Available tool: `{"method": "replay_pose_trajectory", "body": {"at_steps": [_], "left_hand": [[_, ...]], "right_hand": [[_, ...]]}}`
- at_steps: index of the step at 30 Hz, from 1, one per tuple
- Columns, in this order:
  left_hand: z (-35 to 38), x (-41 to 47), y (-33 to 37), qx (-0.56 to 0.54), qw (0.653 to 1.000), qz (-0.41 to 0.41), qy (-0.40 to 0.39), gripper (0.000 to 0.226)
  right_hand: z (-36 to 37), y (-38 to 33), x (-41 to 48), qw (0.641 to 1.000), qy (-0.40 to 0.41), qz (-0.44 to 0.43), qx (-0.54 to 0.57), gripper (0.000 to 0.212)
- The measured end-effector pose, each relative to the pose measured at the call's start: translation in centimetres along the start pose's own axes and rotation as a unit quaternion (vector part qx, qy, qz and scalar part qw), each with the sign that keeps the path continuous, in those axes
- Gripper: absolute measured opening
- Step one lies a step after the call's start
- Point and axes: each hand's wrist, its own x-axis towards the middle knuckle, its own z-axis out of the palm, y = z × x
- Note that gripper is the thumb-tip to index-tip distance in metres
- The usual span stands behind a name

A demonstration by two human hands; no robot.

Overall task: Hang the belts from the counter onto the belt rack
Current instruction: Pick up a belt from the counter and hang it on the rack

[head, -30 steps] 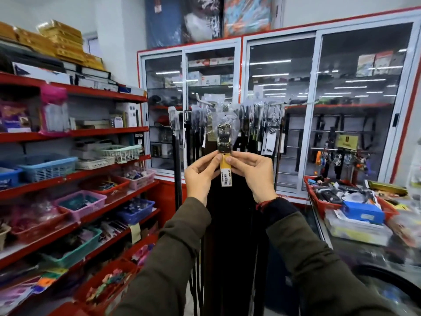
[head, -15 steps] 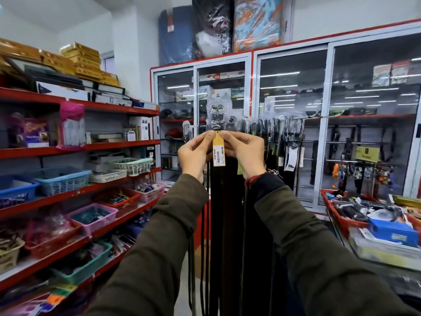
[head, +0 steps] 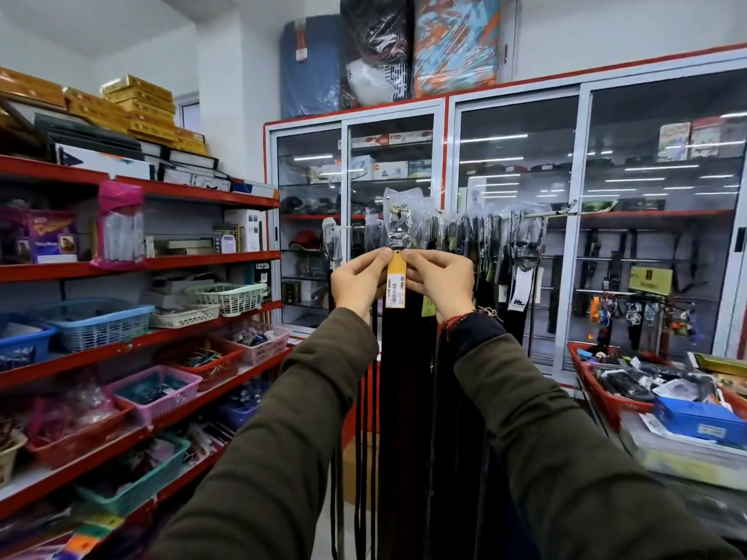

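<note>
A dark belt [head: 404, 377] hangs straight down in front of me, its metal buckle [head: 400, 222] wrapped in clear plastic at the top and a yellow price tag [head: 395, 285] below it. My left hand [head: 357, 282] and my right hand [head: 442, 278] pinch the belt just under the buckle, one on each side. The buckle is held up level with the belt rack [head: 553, 214], a horizontal rail crowded with several hanging belts [head: 505, 252]. Whether the buckle is hooked on the rail is hidden behind the plastic.
Red shelves [head: 169, 333] with plastic baskets run along the left. Glass display cabinets [head: 517, 236] stand behind the rack. At the right, the counter [head: 687, 450] carries red trays [head: 610, 402] of packaged goods and a blue box [head: 699, 420].
Both hands have lifted the belt higher, bringing its buckle from below the rail up to rail level. My view has tilted upward and moved closer to the rack.
</note>
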Motion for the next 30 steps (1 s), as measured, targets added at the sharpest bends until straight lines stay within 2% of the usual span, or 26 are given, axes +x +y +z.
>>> {"method": "replay_pose_trajectory", "body": {"at_steps": [3, 5, 7, 10, 13, 15, 18, 30], "left_hand": [[0.7, 0.6, -1.3, 0.089, 0.994, 0.060, 0.022, 0.030], [1.0, 0.0, -2.6, 0.164, 0.978, 0.127, 0.034, 0.035], [1.1, -1.0, -4.2, 0.223, 0.954, 0.192, 0.051, 0.043], [1.0, -3.0, -6.9, 0.280, 0.916, 0.281, 0.059, 0.050], [0.8, -5.2, -9.8, 0.351, 0.879, 0.321, 0.032, 0.051], [0.6, -6.6, -11.9, 0.412, 0.849, 0.330, 0.010, 0.051], [0.9, -9.2, -15.2, 0.458, 0.829, 0.318, -0.034, 0.051], [5.3, -22.0, -27.2, 0.467, 0.831, 0.223, -0.204, 0.051]], "right_hand": [[-0.5, 0.6, 0.5, 0.998, -0.005, -0.010, -0.067, 0.025], [-1.1, 1.3, 0.3, 0.985, 0.007, -0.056, -0.165, 0.031], [-2.0, 2.0, -0.6, 0.960, 0.035, -0.135, -0.243, 0.035], [-4.5, 3.5, -2.4, 0.923, 0.049, -0.235, -0.302, 0.042], [-8.0, 5.5, -4.2, 0.885, 0.055, -0.272, -0.374, 0.046], [-10.4, 6.8, -5.4, 0.844, 0.069, -0.284, -0.450, 0.049], [-14.2, 8.6, -7.7, 0.788, 0.077, -0.256, -0.554, 0.053], [-28.9, 11.9, -20.1, 0.677, 0.109, -0.092, -0.722, 0.056]]}}
